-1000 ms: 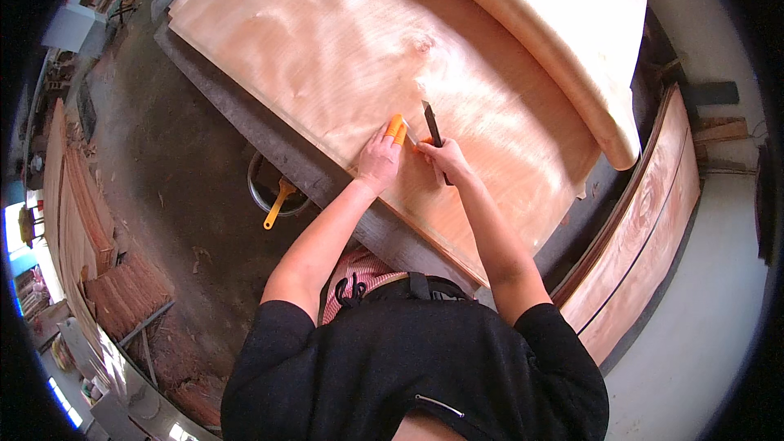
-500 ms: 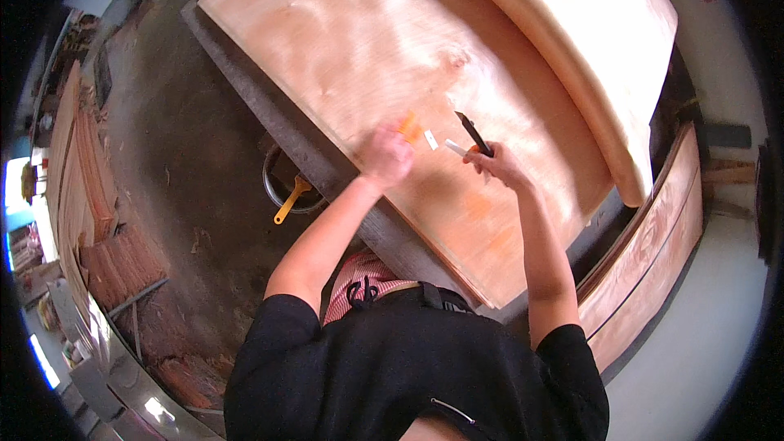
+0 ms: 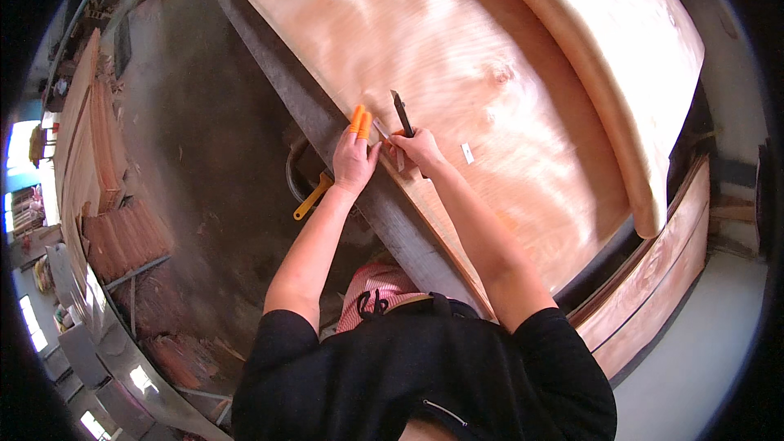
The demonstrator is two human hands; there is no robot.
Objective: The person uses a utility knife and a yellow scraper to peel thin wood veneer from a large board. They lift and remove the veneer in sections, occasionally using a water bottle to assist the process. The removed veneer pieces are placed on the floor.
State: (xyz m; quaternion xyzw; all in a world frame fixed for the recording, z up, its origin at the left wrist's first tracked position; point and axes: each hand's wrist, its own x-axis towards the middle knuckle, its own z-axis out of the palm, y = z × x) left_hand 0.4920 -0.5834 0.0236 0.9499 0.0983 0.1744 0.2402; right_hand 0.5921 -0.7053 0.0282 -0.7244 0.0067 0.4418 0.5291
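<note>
Honestly, both hands are crowded up at the near edge of the wood sheet (image 3: pixel 441 57), so small, careful moves seem like the way to go. The left hand (image 3: pixel 353 165), with orange finger covers (image 3: pixel 364 124) on two fingers, has those fingers stretched out at that edge; can't tell if its thumb is pinching anything. The right hand (image 3: pixel 418 149), just inside the same edge, has its fingers wrapped around a black knife (image 3: pixel 403 114). A pale strip (image 3: pixel 380 127) shows between the hands, right by the sheet's edge, and it's hard to say which fingertips have it. Best bet is probably keeping the blade end angled away from the left fingers and the strip unkinked. Farther in on the sheet there's a small white piece (image 3: pixel 467 153), worth keeping the right forearm off. Past that, a big curled sheet (image 3: pixel 584 73) covers the wood sheet's far side; better not bump it.
</note>
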